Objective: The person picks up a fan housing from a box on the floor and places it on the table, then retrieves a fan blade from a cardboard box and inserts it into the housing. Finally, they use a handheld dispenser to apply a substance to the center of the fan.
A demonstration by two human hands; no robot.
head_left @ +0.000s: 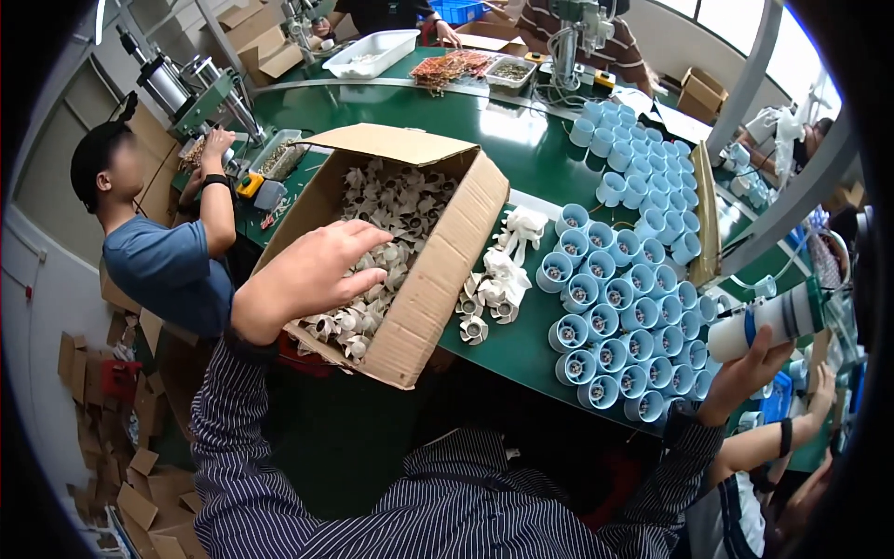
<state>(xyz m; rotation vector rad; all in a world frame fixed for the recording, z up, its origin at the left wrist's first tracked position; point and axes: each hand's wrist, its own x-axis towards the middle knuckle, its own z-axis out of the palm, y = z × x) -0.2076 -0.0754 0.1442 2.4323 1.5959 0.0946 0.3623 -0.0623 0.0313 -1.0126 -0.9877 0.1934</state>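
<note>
My left hand (312, 277) reaches over an opened cardboard box (433, 289), its fingers spread and nothing visible in them. White plastic fan wheels (391, 207) fill the box in a heap. More loose fan wheels (504, 279) lie on the green table just right of it. At the far right, my right hand (740, 377) has its fingers against a white cylinder (765, 321) with a blue band. A green part sits at the cylinder's far end; whether they are joined, I cannot tell. Between my hands stand rows of light blue cups (617, 295), many with small parts inside.
A cardboard strip (706, 219) edges the cups on the right. At the left, a co-worker (168, 252) works at a bench press (209, 98). A white tray (372, 54) and a pile of reddish wires (449, 70) lie at the back. Another person's arm (778, 438) is close to my right hand.
</note>
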